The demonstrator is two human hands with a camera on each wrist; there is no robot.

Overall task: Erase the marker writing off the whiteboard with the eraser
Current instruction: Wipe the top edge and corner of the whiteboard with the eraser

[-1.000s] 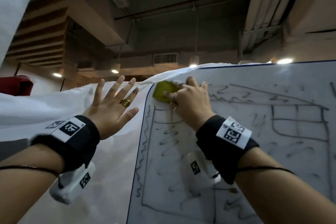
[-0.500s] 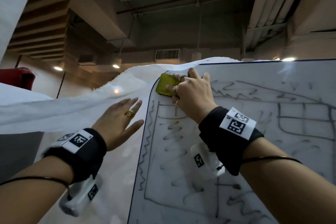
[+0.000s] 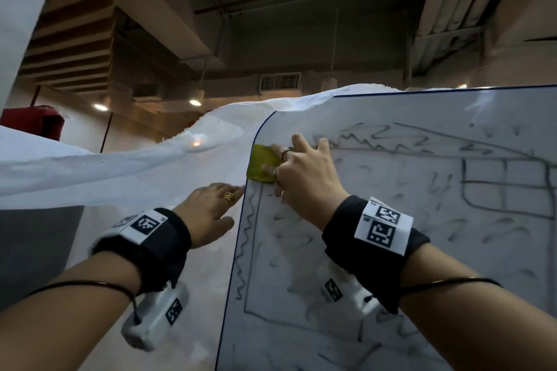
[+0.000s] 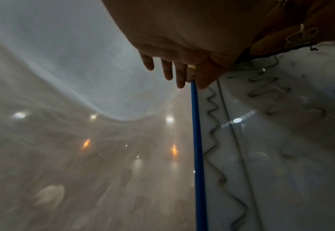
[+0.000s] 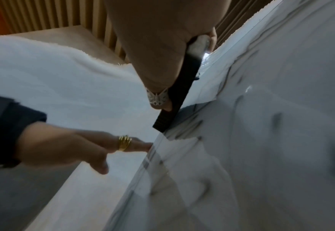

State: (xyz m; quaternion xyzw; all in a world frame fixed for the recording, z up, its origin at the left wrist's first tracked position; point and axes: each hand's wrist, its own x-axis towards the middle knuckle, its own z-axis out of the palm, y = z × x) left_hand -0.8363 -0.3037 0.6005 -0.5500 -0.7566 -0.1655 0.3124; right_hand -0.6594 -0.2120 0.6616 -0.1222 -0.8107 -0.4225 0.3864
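since the earlier frame: right hand (image 3: 304, 178) and eraser (image 3: 261, 163) have come down from the board's top left corner along its left edge; left hand (image 3: 208, 211) has slid toward that edge, fingertips now just at it.

landmark: left edge of board (image 3: 391, 250), the blue trim (image 4: 197, 140).

eraser: yellow back, dark pad face flat on the board, just inside the left edge, below the rounded top corner. its long axis looks to run roughly along the edge; in the right wrist view the dark pad (image 5: 174, 100) lies parallel to the board and pressed against it.

right hand: fingers curled over the eraser's back, thumb at its lower side, holding and pressing it. it is the hand on the tool, and lies to the inner side of the eraser, away from the edge.

left hand: fingers straight and together, holding nothing, flat on the white cloth (image 3: 120, 166) outside the edge, below the eraser; fingertips touch the trim in the left wrist view.

writing: a wavy line (image 4: 214, 125) runs down just inside the edge, below the eraser; more scribbles and boxes spread away from the edge across the board.

judgement: most of the writing remains. the nearest marks lie straight down the edge from the eraser, so a downward stroke by the right hand seems to suit, with the left bracing.
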